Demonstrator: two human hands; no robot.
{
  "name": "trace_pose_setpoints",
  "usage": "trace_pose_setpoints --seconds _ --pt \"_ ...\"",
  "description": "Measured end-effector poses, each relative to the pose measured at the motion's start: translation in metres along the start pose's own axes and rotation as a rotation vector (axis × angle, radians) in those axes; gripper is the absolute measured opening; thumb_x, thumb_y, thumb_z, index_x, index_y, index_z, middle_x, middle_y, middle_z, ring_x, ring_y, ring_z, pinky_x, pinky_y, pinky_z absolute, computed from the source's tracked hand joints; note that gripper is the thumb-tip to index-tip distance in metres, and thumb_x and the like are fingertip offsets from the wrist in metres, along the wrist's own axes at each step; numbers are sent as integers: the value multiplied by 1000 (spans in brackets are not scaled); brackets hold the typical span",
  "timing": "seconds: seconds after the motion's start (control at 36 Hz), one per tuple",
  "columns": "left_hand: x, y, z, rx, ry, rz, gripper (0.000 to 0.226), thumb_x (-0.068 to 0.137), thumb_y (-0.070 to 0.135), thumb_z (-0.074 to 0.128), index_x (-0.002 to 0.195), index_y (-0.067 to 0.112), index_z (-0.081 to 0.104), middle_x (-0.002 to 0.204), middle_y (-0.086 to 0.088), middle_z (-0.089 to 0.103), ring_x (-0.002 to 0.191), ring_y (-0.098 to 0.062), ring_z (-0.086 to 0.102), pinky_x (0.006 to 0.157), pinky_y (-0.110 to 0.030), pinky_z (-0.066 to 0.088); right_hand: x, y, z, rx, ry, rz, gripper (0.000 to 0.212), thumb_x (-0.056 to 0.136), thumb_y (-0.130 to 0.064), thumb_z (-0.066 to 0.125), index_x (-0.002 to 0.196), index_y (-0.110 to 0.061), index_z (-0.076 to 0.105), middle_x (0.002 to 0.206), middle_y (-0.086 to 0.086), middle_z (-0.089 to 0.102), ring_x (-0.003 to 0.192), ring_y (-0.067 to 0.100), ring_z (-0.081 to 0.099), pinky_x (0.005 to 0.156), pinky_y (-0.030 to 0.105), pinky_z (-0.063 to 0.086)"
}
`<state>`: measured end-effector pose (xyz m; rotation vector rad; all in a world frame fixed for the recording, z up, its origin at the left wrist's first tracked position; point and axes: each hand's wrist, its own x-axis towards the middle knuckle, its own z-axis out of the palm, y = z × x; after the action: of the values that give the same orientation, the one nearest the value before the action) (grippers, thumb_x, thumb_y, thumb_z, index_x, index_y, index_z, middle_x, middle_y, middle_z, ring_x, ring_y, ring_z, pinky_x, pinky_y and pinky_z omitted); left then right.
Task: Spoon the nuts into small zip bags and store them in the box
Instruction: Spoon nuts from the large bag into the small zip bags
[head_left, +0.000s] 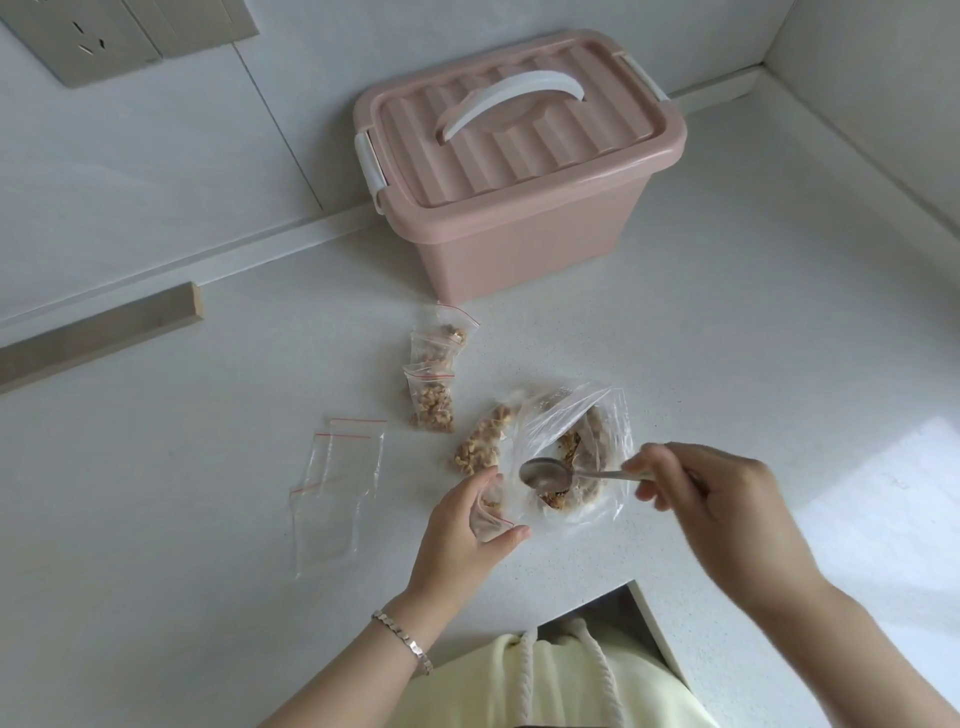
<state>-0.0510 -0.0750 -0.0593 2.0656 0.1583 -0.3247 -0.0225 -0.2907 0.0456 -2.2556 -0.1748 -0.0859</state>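
Observation:
My left hand (465, 525) pinches a small zip bag (488, 512) open at its red-lined mouth; a few nuts lie inside it. My right hand (717, 499) grips a metal spoon (548, 474) by the handle, and its bowl sits inside the large clear bag of nuts (576, 452) on the counter. Three filled small bags lie nearby: one (441, 332) closest to the box, one (431, 405) below it, one (480, 441) beside the large bag. Several empty zip bags (337, 478) lie to the left. The pink box (519, 171) stands behind with its lid closed.
The white countertop (208, 519) ends in a notch at the bottom middle. A wooden strip (98, 332) lies along the back wall at left. A wall socket (93, 36) is at the upper left. A side wall rises at the right.

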Motion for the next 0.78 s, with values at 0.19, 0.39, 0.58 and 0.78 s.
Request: trace_pose_setpoints --seconds 0.19,0.39,0.58,0.78 --pt "-2 -1 -1 -16 -23 -5 61 72 24 78 118 40 42 118 30 47 107 15 44 87 4 27 -2 33 -9 17 45 95 56 81 -76 25 77 -36 64 62 -13 63 64 6 61 60 21 49" --pt "-2 1 -2 3 -38 -9 61 73 25 77 116 43 39 115 35 41 109 17 39 87 6 26 5 55 18 -187 -161 -221 63 95 -55 27 83 -12 71 64 0 63 58 18 60 49 32 50" --pt "-2 1 -1 21 -32 -9 62 72 28 77 114 49 37 116 34 42 110 14 40 87 4 27 15 65 11 -223 -179 -235 68 91 -62 22 82 -16 71 61 -8 60 52 13 57 46 29 49" --pt "-2 1 1 22 -42 -9 62 72 27 77 115 47 37 115 31 44 105 17 42 86 4 28 19 74 4 -12 -257 215 30 90 -36 45 73 -24 66 62 -4 64 59 6 60 61 19 49"
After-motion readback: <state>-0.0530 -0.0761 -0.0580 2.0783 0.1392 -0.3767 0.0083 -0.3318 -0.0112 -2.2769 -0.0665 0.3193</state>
